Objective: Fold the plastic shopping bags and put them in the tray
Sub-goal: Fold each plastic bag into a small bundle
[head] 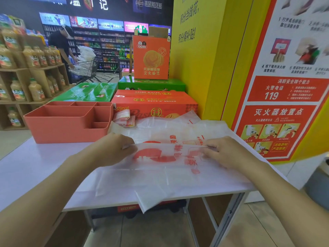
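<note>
Head — bag (160, 168) lengthwise left-to-right

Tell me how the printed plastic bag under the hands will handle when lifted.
Probably floppy: the plastic bag droops at one corner over the table edge. Likely very light: the film is thin and translucent. It may slide on the smooth tabletop.

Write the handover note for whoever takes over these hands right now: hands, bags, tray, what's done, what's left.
Hands: left hand and right hand each pinch the raised edge of the top bag, mid-fold on the table.
Under and behind it, more bags lie spread out.
Done: folded bags sit beside the right end of the tray; none shows inside it.
Left: finish this fold, fold the rest, put all of them in the tray.
</note>
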{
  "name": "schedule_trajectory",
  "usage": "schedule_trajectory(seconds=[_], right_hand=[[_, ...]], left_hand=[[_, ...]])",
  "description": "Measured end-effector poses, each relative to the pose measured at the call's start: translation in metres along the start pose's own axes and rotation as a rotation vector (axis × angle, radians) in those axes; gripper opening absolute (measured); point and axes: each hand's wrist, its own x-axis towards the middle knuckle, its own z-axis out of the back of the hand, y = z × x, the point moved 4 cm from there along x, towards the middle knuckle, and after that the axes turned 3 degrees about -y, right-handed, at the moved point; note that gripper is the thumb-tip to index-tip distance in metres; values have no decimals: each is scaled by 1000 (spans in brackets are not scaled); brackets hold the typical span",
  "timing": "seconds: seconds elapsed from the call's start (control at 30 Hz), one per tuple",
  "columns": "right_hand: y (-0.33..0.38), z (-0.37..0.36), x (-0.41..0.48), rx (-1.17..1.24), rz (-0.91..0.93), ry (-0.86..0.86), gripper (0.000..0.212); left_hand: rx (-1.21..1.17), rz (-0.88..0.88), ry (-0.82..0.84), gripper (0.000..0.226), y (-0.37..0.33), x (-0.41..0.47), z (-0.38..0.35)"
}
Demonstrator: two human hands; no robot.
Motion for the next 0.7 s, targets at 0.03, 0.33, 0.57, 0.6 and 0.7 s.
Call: schedule_trajectory(seconds=[0.03, 0.33, 0.57, 0.6, 0.7], right_hand=[[-2, 2, 4, 6, -20, -9, 39], [-14, 11, 35, -73, -100, 86, 61], [-32, 6, 55, -34, -198, -24, 68], [-34, 5, 57, -54, -209, -35, 69], [-39, 2, 62, -95, -244, -45, 70]], left_hand=[[9, 9, 3, 33, 3, 4, 1], [41, 164, 160, 42, 20, 37, 10], [140, 210, 194, 50, 33, 55, 5], [163, 212, 193, 50, 34, 57, 4], [212, 217, 182, 53, 42, 63, 0]])
